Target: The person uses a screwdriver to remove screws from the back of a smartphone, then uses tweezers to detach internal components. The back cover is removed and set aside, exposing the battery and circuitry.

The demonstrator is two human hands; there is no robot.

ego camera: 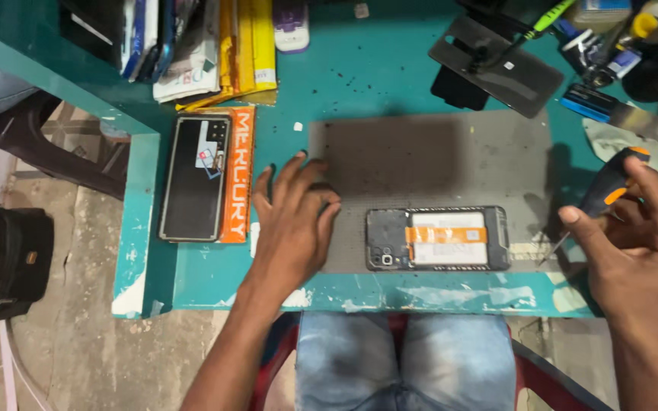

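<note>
Head view, single frame. Left hand (296,215) lies palm down, fingers spread and slightly curled, fingertips resting on the left edge of a grey work mat (436,164); it grips nothing. Whether a small part sits under the fingers cannot be told.

Just right of that hand, on the mat's near edge, lies an opened smartphone (437,238), back cover off, lying lengthwise with its camera end toward the left hand. A white battery crossed by an orange strip fills its middle. Hand and phone are near but apart.

Left of the left hand, a dark phone back panel (193,179) lies flat on an orange packet (239,175), both on the teal workbench (344,72).

Right hand (637,243) is closed around a black-and-orange screwdriver (605,194), thumb extended along the near side, fingers wrapped behind the handle. The thin metal tip points down and toward the phone, ending just off the mat's right corner, short of the phone's right end.

Beyond the right hand, at the bench's far side: a dark phone screen panel (508,72) lying tilted, and a clutter of small tools, too jumbled to sort out.
</note>
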